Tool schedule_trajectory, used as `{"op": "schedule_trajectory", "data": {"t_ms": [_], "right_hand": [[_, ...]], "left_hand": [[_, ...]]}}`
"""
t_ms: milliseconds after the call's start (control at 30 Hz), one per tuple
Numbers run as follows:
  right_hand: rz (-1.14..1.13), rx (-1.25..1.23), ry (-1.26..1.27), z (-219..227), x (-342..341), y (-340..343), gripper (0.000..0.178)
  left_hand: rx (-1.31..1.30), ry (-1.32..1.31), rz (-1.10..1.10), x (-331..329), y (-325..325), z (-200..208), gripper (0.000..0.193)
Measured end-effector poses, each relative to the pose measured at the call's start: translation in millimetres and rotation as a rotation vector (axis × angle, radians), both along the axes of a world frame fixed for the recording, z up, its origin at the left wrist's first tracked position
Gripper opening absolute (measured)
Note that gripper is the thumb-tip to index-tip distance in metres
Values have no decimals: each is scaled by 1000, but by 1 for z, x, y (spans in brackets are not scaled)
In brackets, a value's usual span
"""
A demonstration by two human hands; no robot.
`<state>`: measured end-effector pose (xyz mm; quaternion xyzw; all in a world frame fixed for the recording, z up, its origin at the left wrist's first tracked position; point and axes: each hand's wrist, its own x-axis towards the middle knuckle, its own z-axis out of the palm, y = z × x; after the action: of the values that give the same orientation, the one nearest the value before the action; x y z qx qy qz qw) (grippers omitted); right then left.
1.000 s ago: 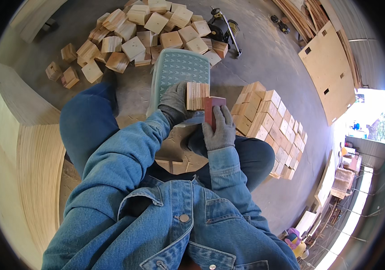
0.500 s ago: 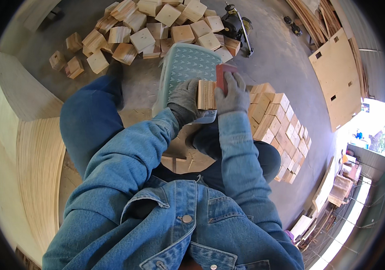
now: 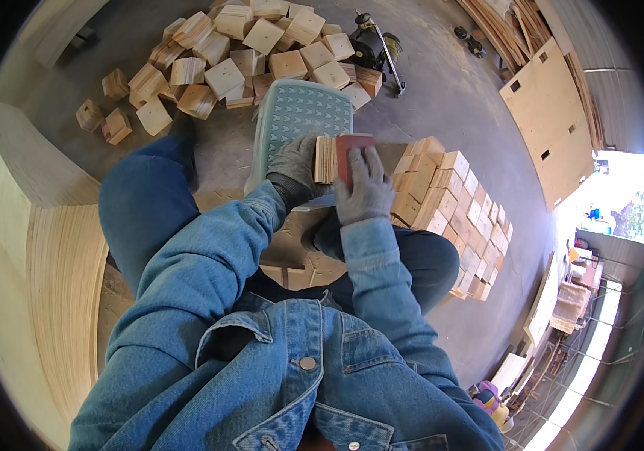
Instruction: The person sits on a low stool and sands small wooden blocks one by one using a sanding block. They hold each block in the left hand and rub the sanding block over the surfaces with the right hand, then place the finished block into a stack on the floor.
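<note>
My gloved left hand (image 3: 294,160) grips a layered wooden block (image 3: 325,160) from its left side, over the near end of a pale green plastic stool (image 3: 303,109) with a patterned top. In my gloved right hand (image 3: 367,194) is a flat reddish-brown sanding block (image 3: 345,149), its fingers lying over the broad side. It stands against or very close to the right side of the wooden block; the exact contact is hidden. Both hands are close together between my knees.
Loose wooden blocks (image 3: 224,77) lie heaped beyond the stool. To the right is a neat stack of blocks (image 3: 461,203). A black wheeled tool (image 3: 382,52) sits by the heap. Plywood (image 3: 551,124) leans at the far right, and a large curved wooden panel (image 3: 62,278) rises at left.
The sanding block has turned, so its broad face now shows beside the wooden block. My right hand has shifted slightly nearer; the left keeps its grip. The whole view has shifted a little.
</note>
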<state>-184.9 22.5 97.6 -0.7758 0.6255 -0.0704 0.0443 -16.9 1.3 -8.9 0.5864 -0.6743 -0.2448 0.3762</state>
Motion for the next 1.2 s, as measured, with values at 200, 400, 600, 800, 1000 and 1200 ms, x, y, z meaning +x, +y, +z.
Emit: {"op": "schedule_trajectory", "data": {"t_ms": [200, 400, 600, 800, 1000, 1200], "right_hand": [[95, -10, 15, 0, -7, 50, 66], [89, -89, -58, -11, 0, 2, 66], [-71, 35, 40, 0, 28, -78, 65], [-114, 33, 9, -6, 26, -87, 67], [21, -23, 20, -5, 10, -25, 69], [131, -15, -34, 2, 5, 52, 68]], "left_hand": [[-31, 9, 12, -2, 2, -1, 79], [108, -16, 1, -3, 4, -4, 93], [48, -10, 80, -6, 2, -8, 102], [81, -19, 62, -8, 0, -8, 106], [32, 25, 44, -7, -1, -4, 86], [138, 19, -5, -5, -7, -27, 94]]}}
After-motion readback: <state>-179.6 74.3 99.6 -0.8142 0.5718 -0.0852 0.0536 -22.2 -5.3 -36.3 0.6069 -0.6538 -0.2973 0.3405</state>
